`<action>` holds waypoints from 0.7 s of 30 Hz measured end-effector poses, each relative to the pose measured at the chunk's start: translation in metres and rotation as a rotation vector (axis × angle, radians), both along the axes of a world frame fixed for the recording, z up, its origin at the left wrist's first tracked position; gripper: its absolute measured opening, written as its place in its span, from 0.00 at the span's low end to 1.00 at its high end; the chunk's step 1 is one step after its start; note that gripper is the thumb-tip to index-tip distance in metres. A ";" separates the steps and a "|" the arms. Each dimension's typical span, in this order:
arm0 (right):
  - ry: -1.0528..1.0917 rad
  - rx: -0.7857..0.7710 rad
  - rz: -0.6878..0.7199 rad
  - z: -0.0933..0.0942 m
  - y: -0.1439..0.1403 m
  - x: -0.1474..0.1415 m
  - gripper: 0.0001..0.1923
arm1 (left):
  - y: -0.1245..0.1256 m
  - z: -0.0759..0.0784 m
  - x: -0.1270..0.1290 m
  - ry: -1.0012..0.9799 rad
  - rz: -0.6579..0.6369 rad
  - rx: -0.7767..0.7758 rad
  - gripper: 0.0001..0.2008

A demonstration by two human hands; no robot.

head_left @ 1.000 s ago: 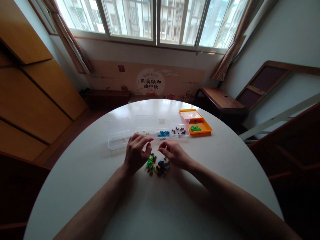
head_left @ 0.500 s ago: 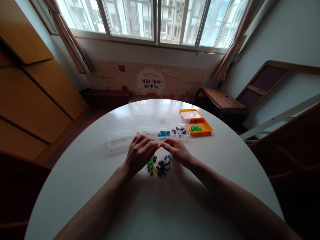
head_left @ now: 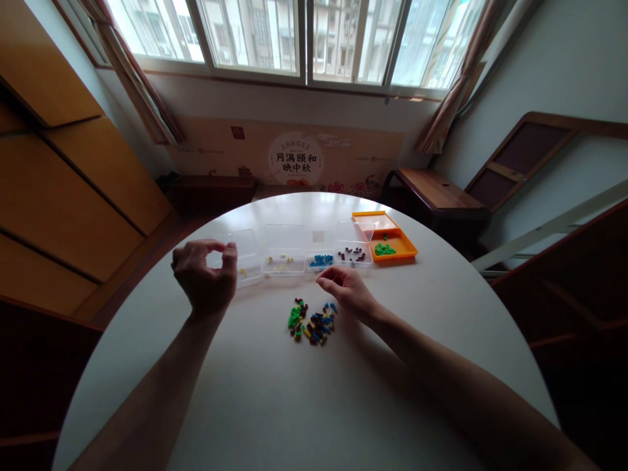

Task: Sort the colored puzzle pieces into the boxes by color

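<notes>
Left hand (head_left: 206,278) raised over leftmost clear box (head_left: 241,267); fingers pinched, contents too small to tell.
Right hand (head_left: 345,292) curled loosely beside bead pile (head_left: 311,322); white round table (head_left: 275,405), windowed room.

Round white table (head_left: 275,405) — clear boxes (head_left: 284,252), orange tray (head_left: 405,246), seemingly small bricks (head_left: 311,320).

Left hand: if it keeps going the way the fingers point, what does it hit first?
Likely the leftmost clear box. The left hand is raised with thumb and forefinger pinched, pointing away toward that box, which holds one yellow piece. The hand's height above the table is unclear, so it may pass over the rim.
</notes>
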State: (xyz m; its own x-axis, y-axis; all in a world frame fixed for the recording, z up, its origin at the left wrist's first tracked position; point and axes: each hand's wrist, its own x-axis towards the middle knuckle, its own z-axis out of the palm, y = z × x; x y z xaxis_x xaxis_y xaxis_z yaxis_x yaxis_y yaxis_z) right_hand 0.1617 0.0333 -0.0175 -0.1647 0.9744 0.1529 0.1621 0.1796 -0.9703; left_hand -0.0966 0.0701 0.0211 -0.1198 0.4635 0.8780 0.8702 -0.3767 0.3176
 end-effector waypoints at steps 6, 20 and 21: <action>0.002 0.002 0.009 0.000 0.000 -0.001 0.08 | 0.004 -0.003 -0.002 -0.083 0.006 -0.042 0.07; -0.231 0.173 0.025 0.006 -0.007 -0.001 0.05 | -0.014 0.008 0.036 0.444 -0.757 -0.866 0.05; -0.279 0.216 0.056 0.007 -0.010 -0.002 0.05 | -0.014 0.007 0.036 0.471 -0.750 -0.908 0.06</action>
